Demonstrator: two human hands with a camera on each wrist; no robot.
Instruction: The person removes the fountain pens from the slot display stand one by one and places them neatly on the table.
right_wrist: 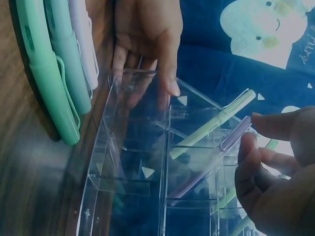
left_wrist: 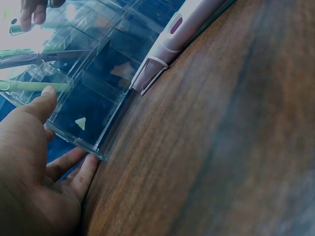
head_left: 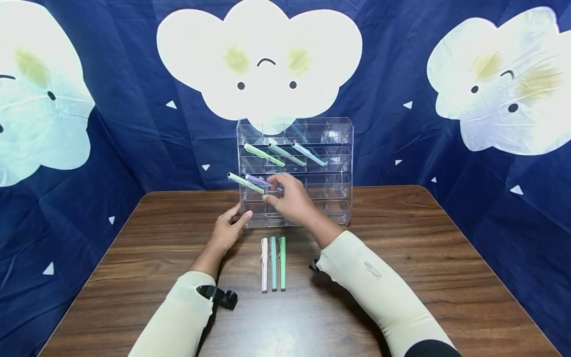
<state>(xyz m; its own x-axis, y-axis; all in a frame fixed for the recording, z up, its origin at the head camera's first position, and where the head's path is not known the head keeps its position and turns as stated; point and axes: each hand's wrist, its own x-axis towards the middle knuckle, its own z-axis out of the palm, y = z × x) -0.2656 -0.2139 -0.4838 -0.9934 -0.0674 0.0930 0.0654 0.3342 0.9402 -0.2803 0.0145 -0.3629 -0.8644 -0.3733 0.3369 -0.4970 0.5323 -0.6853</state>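
Observation:
A transparent pen rack (head_left: 339, 191) stands upright on the table. My left hand (head_left: 228, 230) holds its lower left side, thumb in front and fingers round the edge. My right hand (head_left: 292, 198) is in front of the rack by a purple pen (head_left: 255, 180) that lies slanted in a compartment. In the head view its parted thumb and index finger overlap the pen; in the left wrist view the fingertips (left_wrist: 37, 18) appear apart from it. A pale green pen (head_left: 241, 181) rests left of the purple one. Higher sit a green (head_left: 260, 153), a grey-green (head_left: 285, 152) and a light blue pen (head_left: 309, 152).
On the wooden table (head_left: 156, 238) before the rack, a white-pink pen (head_left: 264, 265), a teal pen (head_left: 273, 265) and a green pen (head_left: 283, 265) lie side by side. Dark blue cloth (head_left: 134, 124) with cloud prints surrounds the table at the back and sides.

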